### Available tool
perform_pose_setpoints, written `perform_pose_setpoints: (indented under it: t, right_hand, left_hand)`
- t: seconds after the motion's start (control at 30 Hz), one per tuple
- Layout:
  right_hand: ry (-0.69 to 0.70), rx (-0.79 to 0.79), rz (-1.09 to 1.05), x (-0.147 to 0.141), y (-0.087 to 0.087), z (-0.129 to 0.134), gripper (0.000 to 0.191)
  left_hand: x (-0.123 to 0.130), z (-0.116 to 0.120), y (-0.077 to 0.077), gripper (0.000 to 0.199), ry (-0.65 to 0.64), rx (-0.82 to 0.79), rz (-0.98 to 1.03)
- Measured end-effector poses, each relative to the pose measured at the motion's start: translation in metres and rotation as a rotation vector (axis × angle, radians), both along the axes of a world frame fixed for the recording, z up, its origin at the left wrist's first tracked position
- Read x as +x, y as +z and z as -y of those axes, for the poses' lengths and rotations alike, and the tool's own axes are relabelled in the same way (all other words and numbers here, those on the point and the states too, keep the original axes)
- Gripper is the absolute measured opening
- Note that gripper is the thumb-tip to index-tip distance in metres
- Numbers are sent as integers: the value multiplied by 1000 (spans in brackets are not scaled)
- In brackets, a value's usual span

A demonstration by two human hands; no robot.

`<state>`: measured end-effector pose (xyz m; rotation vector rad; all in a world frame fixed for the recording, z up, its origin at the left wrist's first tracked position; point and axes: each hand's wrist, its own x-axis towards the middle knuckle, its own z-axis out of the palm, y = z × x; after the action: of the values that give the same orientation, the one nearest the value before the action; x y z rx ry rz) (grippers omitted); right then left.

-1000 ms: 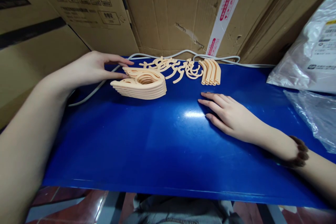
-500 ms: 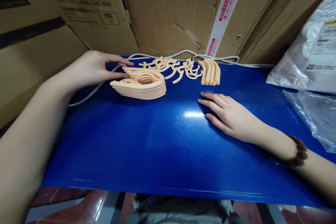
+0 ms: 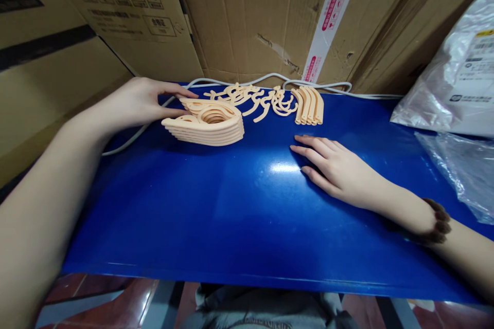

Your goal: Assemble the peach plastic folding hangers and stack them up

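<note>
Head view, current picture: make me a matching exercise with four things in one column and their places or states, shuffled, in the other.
1. left hand
2. right hand
3. labelled plastic bag
4. curved pieces

A. side by side, right of the hook-shaped pieces
B. fingertips at the left end of the peach stack
C. at the far right of the blue table
D. brown band at the wrist

Pairs: 1-B, 2-D, 3-C, 4-A

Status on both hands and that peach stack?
Left hand at peach stack, grip unclear. Right hand open, empty. Loose hooks beside stack, white cable behind.
</note>
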<state>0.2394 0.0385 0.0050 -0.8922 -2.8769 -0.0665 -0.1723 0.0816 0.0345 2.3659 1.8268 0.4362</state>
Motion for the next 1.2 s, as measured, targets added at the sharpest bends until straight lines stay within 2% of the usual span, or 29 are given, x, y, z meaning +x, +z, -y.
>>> perform_pose_setpoints:
  t: [0.3,0.57,1.2]
  right_hand:
    - [0,2,-1,-1,0,0,45]
    - [-2,1,5,0,-1,0,45]
    - [-17,6,29,0,-2,-1,46]
  left_hand:
    - [0,-2,-3,59,19,-31,-15]
    - [13,-1,-4,66,77,-128,59]
    - [14,2,-5,63,22,-115,8]
